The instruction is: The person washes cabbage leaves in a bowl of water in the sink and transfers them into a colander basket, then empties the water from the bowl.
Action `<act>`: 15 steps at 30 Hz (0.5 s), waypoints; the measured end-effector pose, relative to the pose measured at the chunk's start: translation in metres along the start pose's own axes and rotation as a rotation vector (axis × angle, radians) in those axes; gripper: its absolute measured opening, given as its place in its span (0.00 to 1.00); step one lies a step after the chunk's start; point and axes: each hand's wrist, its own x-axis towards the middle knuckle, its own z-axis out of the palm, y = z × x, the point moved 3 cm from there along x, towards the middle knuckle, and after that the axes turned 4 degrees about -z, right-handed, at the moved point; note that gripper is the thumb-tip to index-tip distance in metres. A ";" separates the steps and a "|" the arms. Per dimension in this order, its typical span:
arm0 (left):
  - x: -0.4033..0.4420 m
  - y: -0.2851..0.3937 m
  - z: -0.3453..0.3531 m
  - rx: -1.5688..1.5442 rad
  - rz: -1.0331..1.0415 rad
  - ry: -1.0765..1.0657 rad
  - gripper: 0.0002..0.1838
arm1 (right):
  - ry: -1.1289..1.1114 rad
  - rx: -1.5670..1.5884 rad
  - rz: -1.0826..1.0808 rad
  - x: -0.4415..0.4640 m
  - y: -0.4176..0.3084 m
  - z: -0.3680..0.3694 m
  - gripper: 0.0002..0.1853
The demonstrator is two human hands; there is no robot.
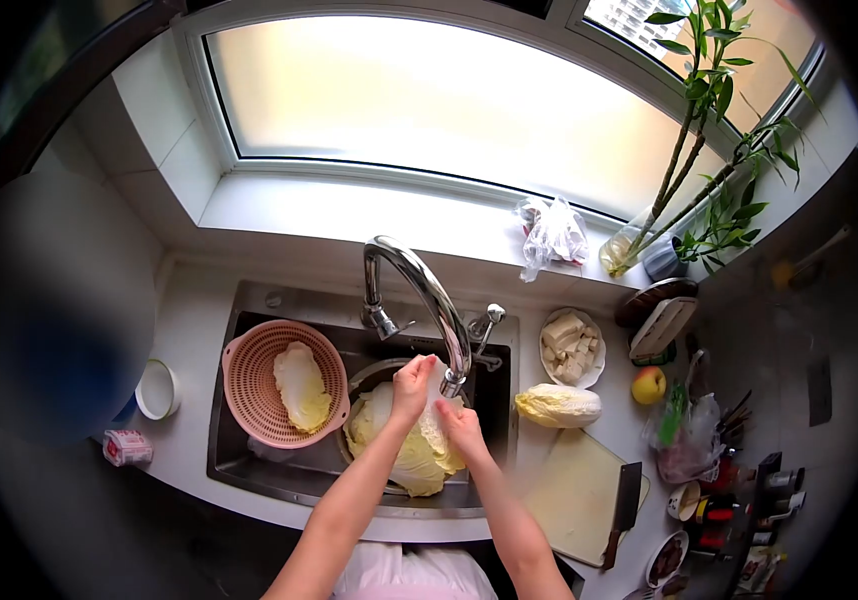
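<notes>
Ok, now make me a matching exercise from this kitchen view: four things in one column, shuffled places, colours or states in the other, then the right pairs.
Column one:
1. Colander
2. Knife
3. Apple
4. Tall faucet

Column two:
A. Arching over the sink
B. Red and yellow
C. Holding one cabbage leaf
D. Along the right edge of the cutting board

Right pairs: 1-C; 2-D; 3-B; 4-A

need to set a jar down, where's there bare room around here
Bare: the sill left of the plastic bag; the counter between white bowl and sink; the board left of the knife. Crowded: the sink, where the basket sits beside the leaves, and right of the board, from apple down past the cup.
</notes>
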 end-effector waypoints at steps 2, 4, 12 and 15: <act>0.003 0.002 0.002 0.053 -0.018 -0.040 0.10 | 0.035 0.033 -0.060 0.007 0.009 0.001 0.25; 0.001 0.008 0.010 -0.322 -0.077 -0.172 0.12 | 0.013 0.171 -0.116 0.009 -0.002 -0.001 0.24; -0.005 -0.012 -0.001 -0.412 -0.215 0.006 0.11 | -0.253 0.196 -0.084 0.007 -0.004 0.012 0.10; -0.014 0.001 0.007 -0.436 -0.175 0.067 0.10 | -0.146 0.143 -0.028 0.012 0.011 0.006 0.12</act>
